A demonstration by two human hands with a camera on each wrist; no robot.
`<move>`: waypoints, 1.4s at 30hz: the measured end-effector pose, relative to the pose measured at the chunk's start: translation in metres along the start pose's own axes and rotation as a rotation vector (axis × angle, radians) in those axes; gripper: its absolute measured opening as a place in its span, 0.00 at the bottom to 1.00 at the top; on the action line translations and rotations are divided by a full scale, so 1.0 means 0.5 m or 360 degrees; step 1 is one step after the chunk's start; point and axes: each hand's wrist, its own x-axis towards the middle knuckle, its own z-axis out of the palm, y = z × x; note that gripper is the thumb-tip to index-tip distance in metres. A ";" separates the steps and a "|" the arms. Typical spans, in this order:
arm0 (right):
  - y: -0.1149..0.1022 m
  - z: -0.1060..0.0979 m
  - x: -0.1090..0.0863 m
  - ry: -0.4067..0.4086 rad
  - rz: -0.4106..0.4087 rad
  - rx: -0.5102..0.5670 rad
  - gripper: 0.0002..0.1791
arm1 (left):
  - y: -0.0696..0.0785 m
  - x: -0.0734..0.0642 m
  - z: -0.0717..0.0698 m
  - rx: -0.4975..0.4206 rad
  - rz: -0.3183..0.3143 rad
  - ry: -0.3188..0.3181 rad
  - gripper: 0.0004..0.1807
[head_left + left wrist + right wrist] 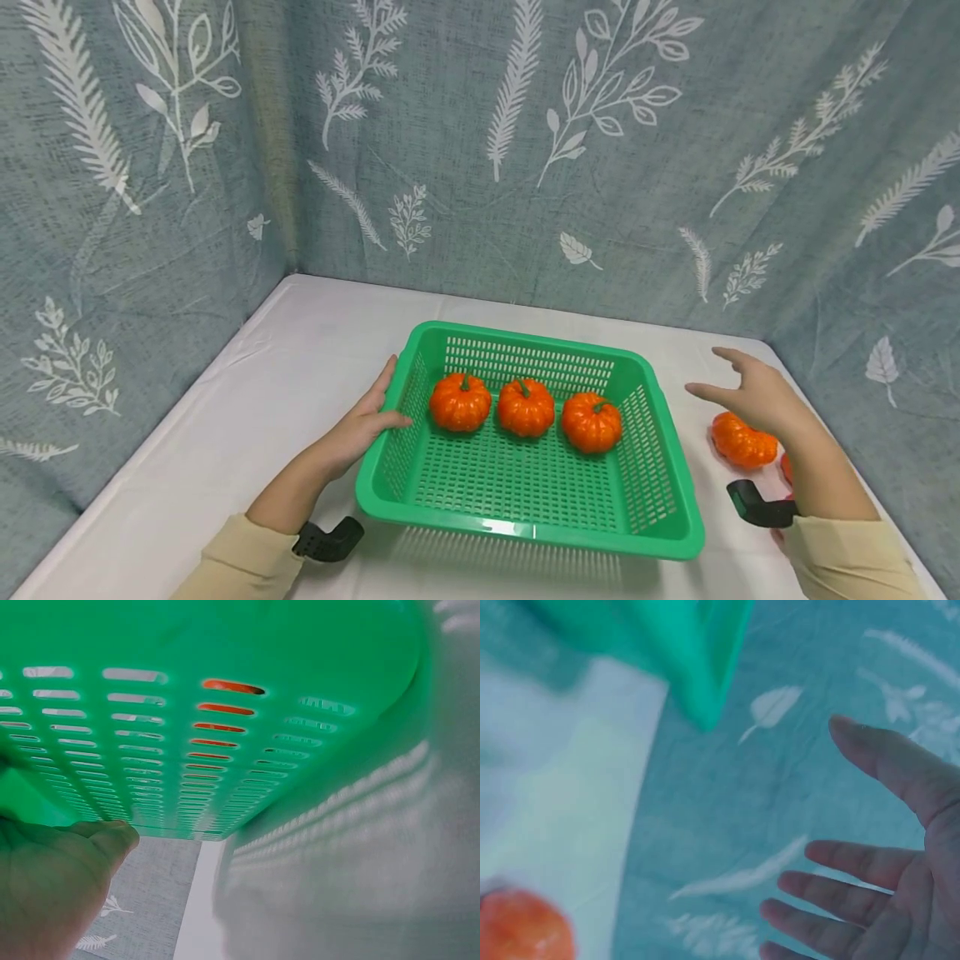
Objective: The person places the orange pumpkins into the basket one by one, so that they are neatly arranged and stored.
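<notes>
A green plastic basket (pixel 600 540) with slotted walls holds three orange toy pumpkins in a row: a left one (pixel 461 402), a middle one (pixel 526 408) and a right one (pixel 592 423). My left hand (pixel 360 433) grips its left rim, thumb over the edge and fingers along the outer wall. In the left wrist view, that slotted wall (pixel 172 637) rises beside the hand. My right hand (pixel 761 396) is apart from the basket, fingers spread and nothing in them. Just below it, another orange pumpkin (pixel 742 440) lies on the table.
More orange and reddish objects (pixel 786 468) lie partly hidden behind my right forearm. White cloth (pixel 300 342) covers the table. Blue-grey curtains (pixel 465 250) with white leaf prints enclose the back and both sides. Both wrists wear black camera mounts (pixel 328 540).
</notes>
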 end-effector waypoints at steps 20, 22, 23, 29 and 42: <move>0.176 0.057 -0.010 0.0015 0.0604 0.0211 0.60 | 0.004 -0.001 0.000 0.0014 -0.0025 0.0017 0.48; 0.186 0.068 -0.010 0.0004 0.0658 0.0233 0.60 | 0.004 -0.001 0.000 0.0015 -0.0027 0.0020 0.48; 0.191 0.073 -0.010 -0.0006 0.0683 0.0241 0.61 | 0.004 -0.001 0.000 0.0015 -0.0027 0.0019 0.48; 0.209 0.095 -0.006 -0.0008 0.0771 0.0230 0.63 | 0.003 -0.002 0.000 0.0013 -0.0026 0.0011 0.48; 0.219 0.124 0.000 -0.0037 0.0791 0.0275 0.61 | 0.003 -0.002 0.001 0.0023 -0.0014 0.0022 0.48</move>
